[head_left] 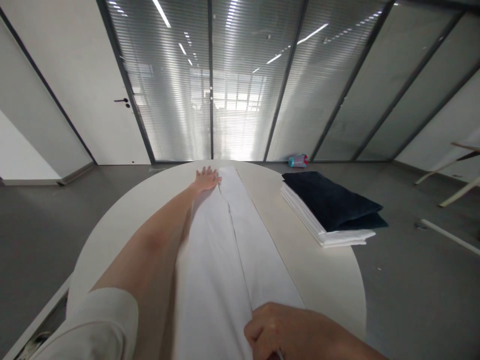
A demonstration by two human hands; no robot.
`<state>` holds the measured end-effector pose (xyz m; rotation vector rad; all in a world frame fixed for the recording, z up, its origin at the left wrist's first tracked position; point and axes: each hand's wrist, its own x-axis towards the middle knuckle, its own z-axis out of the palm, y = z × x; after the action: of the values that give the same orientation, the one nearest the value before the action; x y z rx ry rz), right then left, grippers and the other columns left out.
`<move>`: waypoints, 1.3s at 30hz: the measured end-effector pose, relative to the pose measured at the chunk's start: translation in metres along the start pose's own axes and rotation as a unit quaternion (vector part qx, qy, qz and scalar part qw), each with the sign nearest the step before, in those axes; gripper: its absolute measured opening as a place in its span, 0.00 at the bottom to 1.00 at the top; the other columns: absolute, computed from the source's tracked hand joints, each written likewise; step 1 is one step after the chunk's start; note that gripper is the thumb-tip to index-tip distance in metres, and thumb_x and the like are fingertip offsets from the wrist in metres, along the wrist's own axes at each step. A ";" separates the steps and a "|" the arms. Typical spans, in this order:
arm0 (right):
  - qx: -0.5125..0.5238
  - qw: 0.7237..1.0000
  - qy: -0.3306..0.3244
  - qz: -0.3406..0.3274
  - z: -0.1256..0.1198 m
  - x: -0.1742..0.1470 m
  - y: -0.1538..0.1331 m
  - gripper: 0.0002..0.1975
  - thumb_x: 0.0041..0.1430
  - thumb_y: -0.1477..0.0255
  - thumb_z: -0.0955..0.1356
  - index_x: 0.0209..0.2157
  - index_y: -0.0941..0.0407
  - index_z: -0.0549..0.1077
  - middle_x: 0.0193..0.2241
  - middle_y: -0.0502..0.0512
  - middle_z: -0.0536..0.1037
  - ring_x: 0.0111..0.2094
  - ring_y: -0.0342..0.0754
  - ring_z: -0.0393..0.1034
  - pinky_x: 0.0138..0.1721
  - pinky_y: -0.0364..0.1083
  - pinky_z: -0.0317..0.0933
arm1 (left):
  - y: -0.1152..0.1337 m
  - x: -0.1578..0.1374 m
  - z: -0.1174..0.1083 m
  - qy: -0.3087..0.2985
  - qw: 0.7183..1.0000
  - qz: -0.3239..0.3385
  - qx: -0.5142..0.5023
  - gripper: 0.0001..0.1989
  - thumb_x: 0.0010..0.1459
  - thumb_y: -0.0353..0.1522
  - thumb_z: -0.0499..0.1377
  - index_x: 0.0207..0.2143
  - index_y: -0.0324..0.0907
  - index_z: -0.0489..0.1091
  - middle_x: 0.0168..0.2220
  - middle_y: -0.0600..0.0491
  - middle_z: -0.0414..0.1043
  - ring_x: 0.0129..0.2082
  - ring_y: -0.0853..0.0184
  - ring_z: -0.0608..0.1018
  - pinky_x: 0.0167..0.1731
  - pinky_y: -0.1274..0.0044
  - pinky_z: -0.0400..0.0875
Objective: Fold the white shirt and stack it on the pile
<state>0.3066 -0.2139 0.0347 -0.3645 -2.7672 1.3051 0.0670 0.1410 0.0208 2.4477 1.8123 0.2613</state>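
A long white garment [225, 260] lies lengthwise in front of me, in layers with one edge running down its middle. Its exact kind does not show clearly, and its near end runs out of view. My left hand [206, 179] is stretched to the far end, fingers spread and flat, pressing at the garment's far left side. Close to me, my right hand [279, 327] has its fingers curled around the middle edge of the cloth. Part of that grip is hidden at the bottom of the view.
The garment lies on a round white table [123, 220]. On its right side rests a dark navy folded cloth [330, 197] atop folded white cloth [305, 210]. Beyond are a blue and red object [298, 160] on the floor, a glass partition and a door [97, 90].
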 end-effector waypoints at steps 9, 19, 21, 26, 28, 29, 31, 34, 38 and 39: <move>-0.042 0.999 -0.008 -0.010 0.001 -0.001 -0.004 0.05 0.48 0.80 0.69 0.28 0.58 0.77 0.23 0.43 0.65 0.25 0.38 0.60 0.33 0.38 0.56 | 0.052 -0.098 0.007 -0.073 0.980 0.181 -0.033 0.38 0.63 0.60 0.36 0.69 0.58 0.49 0.73 0.53 0.38 0.71 0.42 0.42 0.63 0.45 0.37; -0.071 0.992 0.097 0.048 -0.009 0.023 0.007 0.09 0.56 0.77 0.69 0.38 0.58 0.81 0.26 0.47 0.69 0.28 0.40 0.65 0.39 0.40 0.61 | 0.040 -0.069 -0.003 -0.019 0.981 0.188 0.035 0.31 0.68 0.52 0.42 0.67 0.50 0.56 0.71 0.49 0.47 0.71 0.49 0.48 0.65 0.53 0.42; -0.055 0.991 0.111 0.043 -0.011 0.027 0.011 0.08 0.55 0.78 0.70 0.37 0.59 0.81 0.26 0.47 0.68 0.26 0.39 0.64 0.36 0.39 0.61 | 0.046 -0.074 -0.003 0.010 0.982 0.182 0.052 0.30 0.68 0.49 0.43 0.65 0.46 0.60 0.71 0.46 0.48 0.70 0.50 0.51 0.66 0.55 0.44; -0.121 0.985 0.117 0.027 -0.005 0.027 0.010 0.07 0.56 0.79 0.69 0.35 0.58 0.80 0.24 0.46 0.67 0.27 0.40 0.64 0.39 0.41 0.59 | 0.063 -0.107 0.009 -0.036 0.972 0.232 -0.011 0.34 0.66 0.55 0.38 0.68 0.52 0.53 0.71 0.50 0.48 0.71 0.51 0.49 0.65 0.54 0.44; -0.163 0.982 0.096 0.014 -0.004 0.024 0.006 0.07 0.56 0.79 0.68 0.34 0.57 0.79 0.25 0.47 0.67 0.28 0.41 0.64 0.38 0.41 0.58 | 0.065 -0.115 0.013 -0.055 0.972 0.229 -0.020 0.35 0.66 0.57 0.36 0.69 0.54 0.50 0.71 0.52 0.46 0.71 0.52 0.45 0.66 0.51 0.39; -0.182 0.979 0.086 0.007 -0.004 0.023 0.003 0.06 0.56 0.79 0.67 0.33 0.57 0.78 0.25 0.47 0.68 0.28 0.41 0.63 0.38 0.42 0.58 | 0.066 -0.116 0.014 -0.059 0.973 0.224 -0.021 0.35 0.66 0.57 0.35 0.69 0.55 0.50 0.72 0.52 0.45 0.72 0.52 0.44 0.66 0.51 0.37; -0.211 0.975 0.072 -0.008 -0.006 0.022 -0.001 0.05 0.55 0.78 0.67 0.31 0.57 0.76 0.24 0.47 0.67 0.27 0.41 0.63 0.36 0.42 0.57 | 0.066 -0.117 0.014 -0.062 0.974 0.219 -0.020 0.35 0.66 0.56 0.36 0.69 0.55 0.49 0.72 0.53 0.44 0.72 0.53 0.44 0.66 0.51 0.36; -0.238 0.967 0.071 -0.061 -0.015 0.032 -0.009 0.03 0.55 0.73 0.69 0.29 0.56 0.76 0.22 0.46 0.67 0.25 0.41 0.62 0.35 0.43 0.57 | 0.066 -0.117 0.012 -0.056 0.973 0.222 -0.016 0.34 0.67 0.55 0.36 0.70 0.55 0.49 0.72 0.52 0.45 0.72 0.53 0.45 0.66 0.52 0.36; -0.306 0.928 0.124 -0.171 -0.034 0.081 -0.014 0.14 0.63 0.60 0.67 0.37 0.57 0.76 0.33 0.53 0.77 0.33 0.44 0.69 0.40 0.47 0.59 | 0.066 -0.120 0.012 -0.039 0.973 0.228 -0.008 0.33 0.68 0.54 0.37 0.70 0.52 0.49 0.71 0.50 0.46 0.71 0.52 0.45 0.66 0.53 0.36; -0.326 0.916 0.131 -0.195 -0.038 0.097 -0.014 0.18 0.64 0.57 0.66 0.39 0.58 0.76 0.36 0.55 0.78 0.36 0.45 0.71 0.42 0.48 0.59 | 0.066 -0.120 0.013 -0.035 0.973 0.230 -0.007 0.33 0.68 0.53 0.37 0.70 0.52 0.49 0.71 0.50 0.46 0.71 0.52 0.46 0.66 0.53 0.36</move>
<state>0.2160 -0.1709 0.0657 0.0031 -2.7525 0.2065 0.0975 0.0075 0.0086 2.7952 1.1896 0.2092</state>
